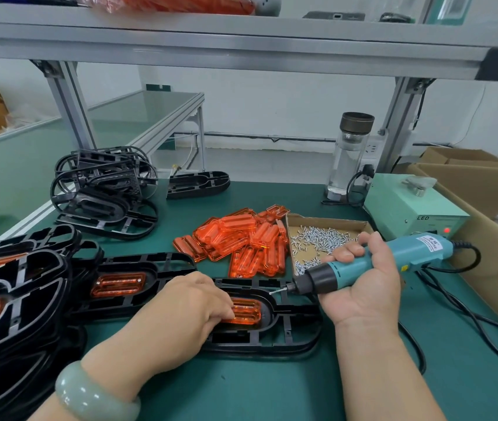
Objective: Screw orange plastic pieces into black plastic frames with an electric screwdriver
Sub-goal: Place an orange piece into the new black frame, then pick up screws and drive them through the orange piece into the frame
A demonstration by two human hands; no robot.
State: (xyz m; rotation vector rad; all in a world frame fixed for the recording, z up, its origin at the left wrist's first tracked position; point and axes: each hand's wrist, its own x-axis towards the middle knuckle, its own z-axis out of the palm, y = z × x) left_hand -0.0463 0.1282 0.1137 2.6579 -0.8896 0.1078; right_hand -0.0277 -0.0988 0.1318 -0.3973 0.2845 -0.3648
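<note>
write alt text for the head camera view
A person's left hand presses on an orange plastic piece seated in a black plastic frame on a green bench while the right hand grips a teal electric screwdriver, its bit angled toward the piece. Behind lie loose orange pieces and a cardboard tray of screws.

orange piece (pixel 249 311) half under L hand (pixel 190 305), frame stack (pixel 17 278) cut off left

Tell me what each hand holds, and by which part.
Right hand grips the electric screwdriver by its teal body. Left hand holds nothing; it presses the orange piece.
</note>
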